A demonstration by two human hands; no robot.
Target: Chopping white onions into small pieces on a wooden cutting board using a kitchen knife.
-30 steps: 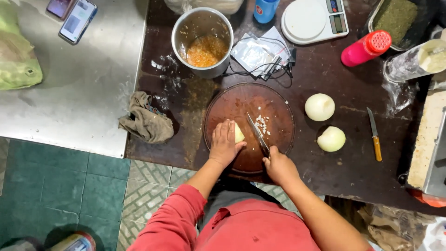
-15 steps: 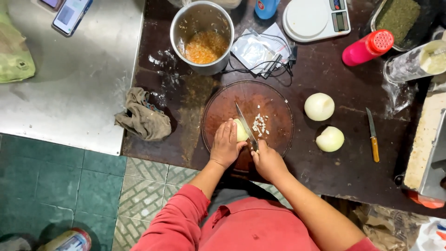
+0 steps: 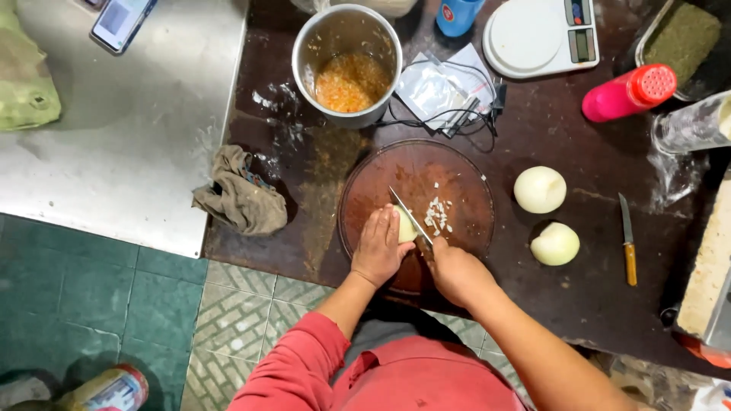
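while the left hand point(image 3: 381, 247) pins a pale onion piece point(image 3: 405, 227) on the round wooden board point(image 3: 457, 171), the right hand point(image 3: 455, 268), fingers wrapped around the knife point(image 3: 410, 217), has swung its blade back from half a second ago, now lying against the piece. a few more chopped bits point(image 3: 437, 215) lie beside it, so the dicing moves on. the knife's handle is hidden in the fist, and the left fingertips cover most of the piece.
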